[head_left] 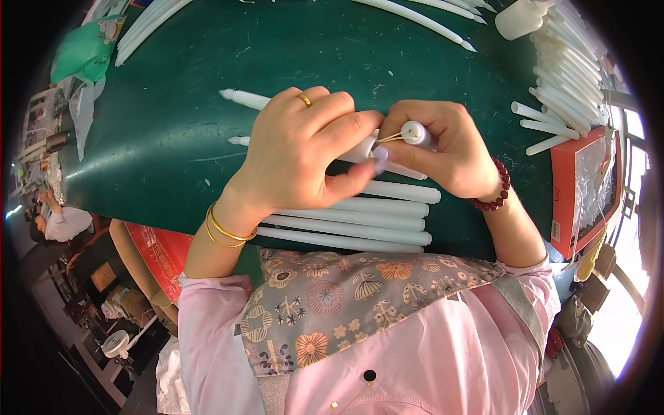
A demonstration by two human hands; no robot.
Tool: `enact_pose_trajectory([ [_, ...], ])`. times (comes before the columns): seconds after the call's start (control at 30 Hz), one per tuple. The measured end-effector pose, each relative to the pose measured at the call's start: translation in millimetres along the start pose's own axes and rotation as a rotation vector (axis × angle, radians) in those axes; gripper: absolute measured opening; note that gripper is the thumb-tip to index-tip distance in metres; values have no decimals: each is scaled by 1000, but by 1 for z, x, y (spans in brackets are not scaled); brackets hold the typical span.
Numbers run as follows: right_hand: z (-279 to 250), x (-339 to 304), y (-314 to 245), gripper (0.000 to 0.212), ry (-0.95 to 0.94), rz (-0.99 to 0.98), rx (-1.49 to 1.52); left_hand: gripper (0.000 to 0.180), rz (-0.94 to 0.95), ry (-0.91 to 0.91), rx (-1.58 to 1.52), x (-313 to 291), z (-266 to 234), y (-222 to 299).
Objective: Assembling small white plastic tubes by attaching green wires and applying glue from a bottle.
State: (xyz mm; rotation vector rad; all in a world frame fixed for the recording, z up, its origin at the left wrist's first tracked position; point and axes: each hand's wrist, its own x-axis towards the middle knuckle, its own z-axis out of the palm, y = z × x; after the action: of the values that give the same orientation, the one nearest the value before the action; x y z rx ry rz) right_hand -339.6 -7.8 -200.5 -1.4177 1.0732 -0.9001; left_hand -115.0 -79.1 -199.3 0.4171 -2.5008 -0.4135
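Observation:
My left hand [297, 149] is closed around a white taper candle tube [362, 148], whose far part is hidden behind my fingers. Thin pale wires [392, 137] run from the tube's end to a small white round end piece [413, 131]. That end piece sits in my right hand [446, 152], pinched between thumb and curled fingers. Beyond my left hand a pointed candle tip [242, 97] sticks out; whether it belongs to the held tube is hidden. Under my hands several white candle sticks [387, 207] lie side by side near the table's front edge.
Across the dark green table [173, 117], more white candles [149, 29] lie at the back left and back right. A stack of white tubes [567, 76] and a white bottle [519, 19] are on the right, beside a red box [566, 200]. A green bag [83, 52] hangs at left.

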Motion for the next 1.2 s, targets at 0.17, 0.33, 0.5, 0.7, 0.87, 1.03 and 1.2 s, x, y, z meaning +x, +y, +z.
enact_pose_trajectory([
  [0.17, -3, 2, 5, 72, -189, 61, 223, 40, -42, 80, -14, -4, 7, 0],
  [0.33, -5, 2, 7, 65, -207, 3, 133, 36, -86, 145, 36, -10, 3, -7],
  [0.5, -2, 0, -7, 53, -163, -44, -146, 31, -369, 39, -38, -16, 1, 7],
  [0.7, 2, -2, -2, 42, 10, -289, -290, 21, -435, -16, -202, -15, -10, 14],
  [0.87, 4, -2, -2, 41, 4, -268, -332, 20, -438, 42, -219, -20, -13, 16],
  [1.03, 4, 0, -1, 40, -69, -239, -323, 23, -410, 6, -192, -20, -12, 17],
  [1.2, -18, -1, 0, 39, -310, -169, -239, 23, -385, -83, -220, -25, -13, 20],
])
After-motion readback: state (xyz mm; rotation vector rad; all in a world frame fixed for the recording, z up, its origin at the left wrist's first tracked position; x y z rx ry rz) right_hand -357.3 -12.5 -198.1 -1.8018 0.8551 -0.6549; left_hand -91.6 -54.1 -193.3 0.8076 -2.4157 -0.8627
